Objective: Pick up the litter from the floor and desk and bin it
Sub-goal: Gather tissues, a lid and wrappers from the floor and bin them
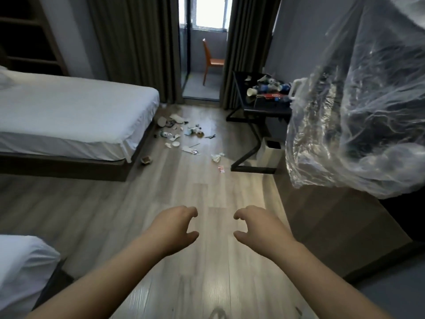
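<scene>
Litter [181, 134] lies scattered on the wooden floor far ahead, beside the bed: paper cups, wrappers, crumpled tissue [217, 157] and a small red wrapper [221, 169]. More litter [268, 88], cups and bottles, is piled on the black desk [264, 108] at the right. A white bin [270, 154] stands under the desk. My left hand [176, 229] and my right hand [257, 229] are held out low in front of me, fingers curled apart, holding nothing, far from the litter.
A white bed [69, 111] fills the left side, and another bed corner [20, 268] is at the lower left. A large clear plastic sheet [358, 111] hangs at the right. Curtains frame a balcony door with an orange chair [212, 58] beyond.
</scene>
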`<action>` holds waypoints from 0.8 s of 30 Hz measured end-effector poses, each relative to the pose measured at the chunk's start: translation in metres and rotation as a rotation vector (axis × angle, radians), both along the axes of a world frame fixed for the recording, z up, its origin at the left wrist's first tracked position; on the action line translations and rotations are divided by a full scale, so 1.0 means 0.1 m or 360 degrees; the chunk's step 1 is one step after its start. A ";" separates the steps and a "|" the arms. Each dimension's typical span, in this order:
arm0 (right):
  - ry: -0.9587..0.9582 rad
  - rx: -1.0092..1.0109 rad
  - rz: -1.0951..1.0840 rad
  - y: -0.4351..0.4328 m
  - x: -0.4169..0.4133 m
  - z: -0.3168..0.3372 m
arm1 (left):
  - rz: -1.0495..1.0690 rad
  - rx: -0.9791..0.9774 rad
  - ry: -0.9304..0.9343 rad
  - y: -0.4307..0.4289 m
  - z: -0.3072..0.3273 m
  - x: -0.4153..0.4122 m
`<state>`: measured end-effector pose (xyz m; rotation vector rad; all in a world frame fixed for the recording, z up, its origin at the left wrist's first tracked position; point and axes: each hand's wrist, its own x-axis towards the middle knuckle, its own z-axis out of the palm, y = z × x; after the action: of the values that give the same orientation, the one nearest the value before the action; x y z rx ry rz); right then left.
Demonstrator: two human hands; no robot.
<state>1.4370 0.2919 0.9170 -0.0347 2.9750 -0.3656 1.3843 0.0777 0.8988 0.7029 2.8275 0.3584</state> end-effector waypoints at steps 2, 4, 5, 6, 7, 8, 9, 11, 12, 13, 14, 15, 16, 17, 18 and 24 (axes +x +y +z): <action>0.0012 0.0003 0.0062 0.02 -0.38 -0.06 | 0.0057 -0.0031 0.0015 0.01 -0.02 -0.30; 0.0032 0.0007 0.0106 0.07 -0.77 -0.08 | 0.0118 -0.0031 0.0020 0.07 -0.01 -0.60; 0.0038 -0.0001 0.0124 0.11 -0.97 -0.08 | 0.0145 -0.0022 0.0020 0.10 0.00 -0.75; 0.0035 -0.0008 0.0143 0.15 -1.16 -0.07 | 0.0169 -0.0017 0.0015 0.13 0.01 -0.90; 0.0027 -0.0009 0.0167 0.19 -1.34 -0.06 | 0.0190 -0.0019 0.0009 0.17 0.02 -1.05; 0.0017 -0.0007 0.0188 0.22 -1.52 -0.05 | 0.0213 -0.0026 0.0006 0.21 0.03 -1.19; 0.0011 -0.0005 0.0208 0.26 -1.70 -0.04 | 0.0235 -0.0031 0.0010 0.25 0.03 -1.33; 0.0009 -0.0008 0.0236 0.32 -2.04 -0.02 | 0.0266 -0.0034 0.0022 0.30 0.04 -1.61; 0.0003 -0.0014 0.0242 0.35 -2.20 -0.01 | 0.0274 -0.0037 0.0023 0.32 0.03 -1.75; -0.0007 -0.0021 0.0247 0.38 -2.34 -0.01 | 0.0283 -0.0040 0.0017 0.34 0.03 -1.88; -0.0016 -0.0024 0.0254 0.40 -2.49 -0.01 | 0.0296 -0.0040 0.0006 0.35 0.02 -2.02; -0.0024 -0.0019 0.0263 0.41 -2.63 -0.02 | 0.0311 -0.0040 -0.0006 0.36 0.00 -2.15; -0.0034 -0.0010 0.0271 0.42 -2.78 -0.03 | 0.0323 -0.0041 -0.0016 0.36 -0.01 -2.29; -0.0045 -0.0004 0.0276 0.42 -2.93 -0.05 | 0.0332 -0.0041 -0.0023 0.35 -0.02 -2.44; -0.0053 -0.0002 0.0278 0.42 -3.09 -0.06 | 0.0336 -0.0043 -0.0029 0.34 -0.04 -2.60; -0.0078 0.0003 0.0260 0.30 -4.18 -0.19 | 0.0338 -0.0031 -0.0084 0.20 -0.19 -3.71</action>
<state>1.0186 0.3217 0.8984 -0.2631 2.8978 -0.3382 1.0136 0.0978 0.8799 0.3834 2.8573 0.3764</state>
